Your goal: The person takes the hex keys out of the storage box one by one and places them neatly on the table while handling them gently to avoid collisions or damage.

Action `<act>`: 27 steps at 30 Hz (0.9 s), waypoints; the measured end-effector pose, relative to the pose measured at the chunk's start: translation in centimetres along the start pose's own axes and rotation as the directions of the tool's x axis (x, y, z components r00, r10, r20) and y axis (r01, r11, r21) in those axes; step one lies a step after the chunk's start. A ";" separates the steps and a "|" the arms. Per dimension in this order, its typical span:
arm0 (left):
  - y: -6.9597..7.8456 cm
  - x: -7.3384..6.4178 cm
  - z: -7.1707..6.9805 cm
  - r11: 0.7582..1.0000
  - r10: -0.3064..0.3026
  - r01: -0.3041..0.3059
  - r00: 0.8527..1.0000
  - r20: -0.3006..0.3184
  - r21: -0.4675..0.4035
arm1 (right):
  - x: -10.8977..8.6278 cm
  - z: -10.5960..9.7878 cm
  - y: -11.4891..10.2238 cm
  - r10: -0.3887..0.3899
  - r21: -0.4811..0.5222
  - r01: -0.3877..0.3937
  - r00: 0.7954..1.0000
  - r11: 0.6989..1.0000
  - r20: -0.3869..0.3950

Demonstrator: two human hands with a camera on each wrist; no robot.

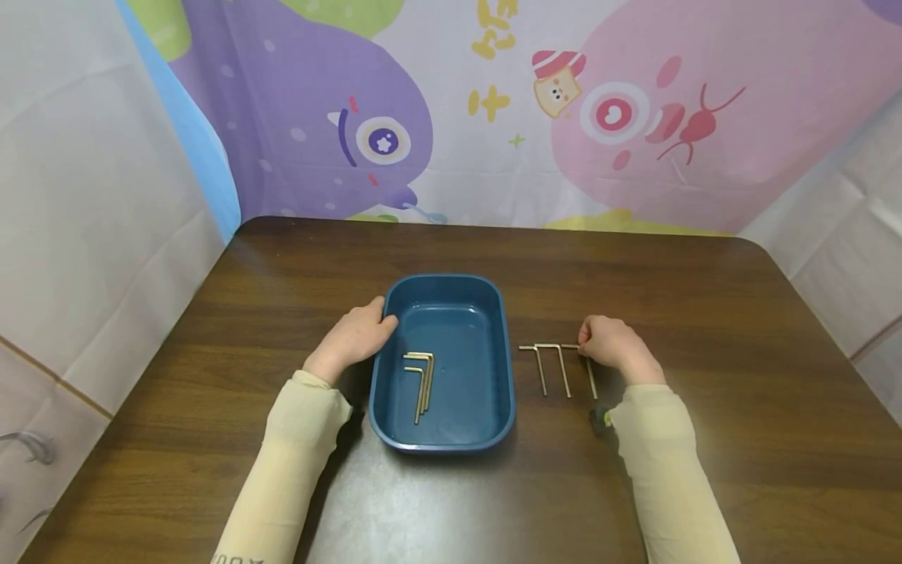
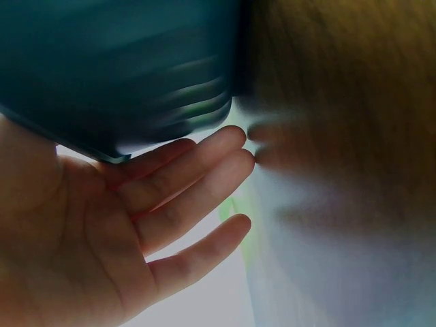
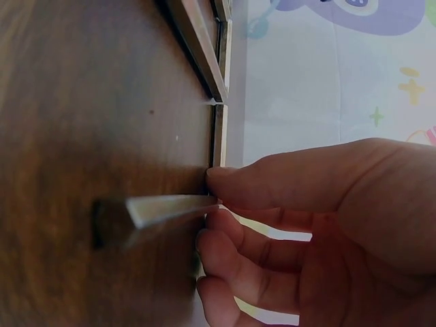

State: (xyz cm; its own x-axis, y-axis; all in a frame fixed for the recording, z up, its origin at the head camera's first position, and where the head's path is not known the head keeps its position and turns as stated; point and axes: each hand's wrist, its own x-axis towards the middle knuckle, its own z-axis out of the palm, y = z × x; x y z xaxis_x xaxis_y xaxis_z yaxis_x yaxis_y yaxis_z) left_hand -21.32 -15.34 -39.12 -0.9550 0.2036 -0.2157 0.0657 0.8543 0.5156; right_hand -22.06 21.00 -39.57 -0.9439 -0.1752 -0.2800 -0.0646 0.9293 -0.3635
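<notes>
A blue rectangular tray (image 1: 444, 448) stands mid-table. My left hand (image 1: 352, 341) holds its left rim, the thumb over the edge and the other fingers outside; in the left wrist view those fingers (image 2: 197, 197) are fairly straight along the outer wall. Several brass-coloured hex keys (image 1: 427, 384) lie together inside the tray, towards its left. To the right of the tray, two more hex keys (image 1: 563, 372) lie on the table in a row. At the row's right end, my right hand (image 1: 616, 345) pinches another hex key (image 3: 170, 208) near its bend, between thumb and index finger.
The brown wooden table (image 1: 761, 352) runs back to a printed cartoon curtain (image 1: 486, 157). Pale curtains (image 1: 106, 196) hang at both sides. A small dark device (image 1: 600, 421) sits at my right wrist.
</notes>
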 end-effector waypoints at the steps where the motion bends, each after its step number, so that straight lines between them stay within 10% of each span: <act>1: 0.0 0.0 0.0 1.000 0.001 -0.001 1.000 0.000 0.000 | 0.0 0.0 0.0 -0.001 0.003 0.001 1.000 1.000 0.001; 19: 0.0 -0.1 -0.2 1.000 0.000 0.000 1.000 0.006 -0.010 | -0.3 -0.4 -0.3 -0.002 0.004 0.002 1.000 1.000 -0.001; 27: -0.1 0.0 0.1 1.000 -0.011 0.011 1.000 0.010 -0.015 | -1.1 -1.2 -1.9 -0.044 -0.026 0.041 0.991 0.999 -0.125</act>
State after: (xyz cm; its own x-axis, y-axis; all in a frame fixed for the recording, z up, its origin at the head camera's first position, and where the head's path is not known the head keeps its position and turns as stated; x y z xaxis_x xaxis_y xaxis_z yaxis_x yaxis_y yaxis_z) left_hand -21.35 -15.41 -39.25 -0.9527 0.1990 -0.2295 0.0508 0.8493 0.5255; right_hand -21.27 19.87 -37.49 -0.9734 -0.1733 -0.1502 -0.1113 0.9296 -0.3513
